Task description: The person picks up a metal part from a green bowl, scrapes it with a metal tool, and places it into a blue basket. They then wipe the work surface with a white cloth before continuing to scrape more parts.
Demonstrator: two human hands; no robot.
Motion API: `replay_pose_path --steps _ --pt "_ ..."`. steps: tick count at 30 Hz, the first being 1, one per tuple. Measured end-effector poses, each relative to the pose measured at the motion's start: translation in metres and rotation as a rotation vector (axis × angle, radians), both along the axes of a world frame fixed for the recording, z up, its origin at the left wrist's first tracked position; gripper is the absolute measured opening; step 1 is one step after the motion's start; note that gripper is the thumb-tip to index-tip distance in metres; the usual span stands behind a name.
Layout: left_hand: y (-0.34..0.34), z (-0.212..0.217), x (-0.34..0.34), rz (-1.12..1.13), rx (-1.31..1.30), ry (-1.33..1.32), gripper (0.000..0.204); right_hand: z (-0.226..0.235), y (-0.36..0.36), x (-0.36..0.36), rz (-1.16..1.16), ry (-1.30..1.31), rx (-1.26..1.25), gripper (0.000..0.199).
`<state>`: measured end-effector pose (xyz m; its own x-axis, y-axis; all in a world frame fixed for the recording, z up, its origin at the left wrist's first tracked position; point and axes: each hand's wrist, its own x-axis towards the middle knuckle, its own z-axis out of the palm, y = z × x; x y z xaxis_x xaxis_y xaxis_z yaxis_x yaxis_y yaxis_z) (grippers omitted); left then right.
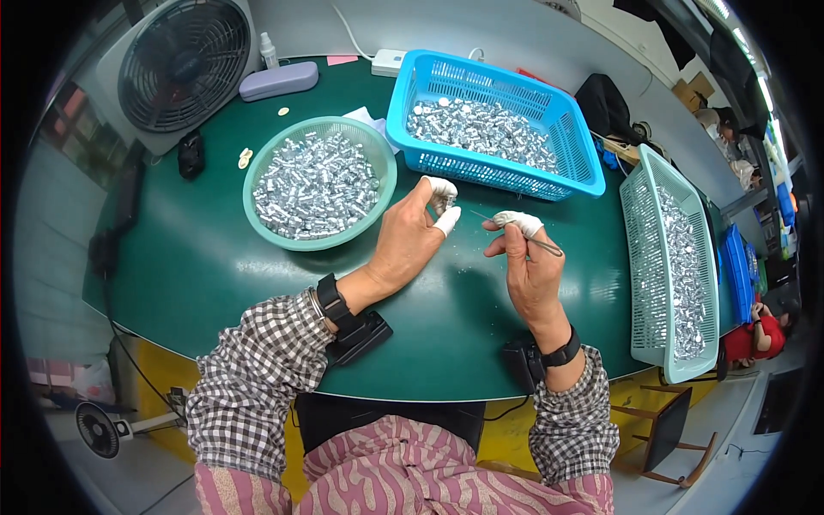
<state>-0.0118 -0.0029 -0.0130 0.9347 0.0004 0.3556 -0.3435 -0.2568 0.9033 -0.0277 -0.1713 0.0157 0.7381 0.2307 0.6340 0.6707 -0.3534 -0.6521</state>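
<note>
My left hand (410,245) pinches a small silver metal part (443,202) just right of the round green plastic bowl (257,168). Beside it, my right hand (528,270) grips a thin metal pick (539,245).

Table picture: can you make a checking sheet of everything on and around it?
Surface: dark green table.
Job's things: small silver part pinched in left hand; thin metal tool in right hand.
Clutter: round green basket, blue basket and pale green basket, all holding silver parts; purple case.
Fingers: white-capped on both hands.
Cables: white cable behind.
Surroundings: fan; another person at the right edge.
</note>
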Motion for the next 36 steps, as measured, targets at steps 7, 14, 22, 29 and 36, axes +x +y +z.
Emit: replay_pose_path --steps 7,14,22,29,36 --pt "0.0011 -0.0003 -0.0014 0.04 0.018 -0.035 0.023 -0.0007 0.0047 -0.0043 0.045 0.012 -0.031 0.011" --pt "0.002 -0.0002 -0.0017 0.043 0.026 -0.064 0.023 0.0008 0.0071 -0.0061 0.059 0.043 -0.096 0.016" --pt "0.0014 0.001 -0.0011 0.047 0.046 -0.089 0.022 -0.0013 0.008 -0.0034 0.048 0.023 -0.125 0.016" --pt "0.0015 0.0002 -0.0017 0.054 0.067 -0.104 0.02 -0.0028 0.0088 -0.0029 0.039 0.016 -0.138 0.016" --pt "0.0002 -0.0038 0.0 0.042 0.057 -0.157 0.023 -0.0028 0.0084 -0.0028 0.045 0.001 -0.145 0.015"
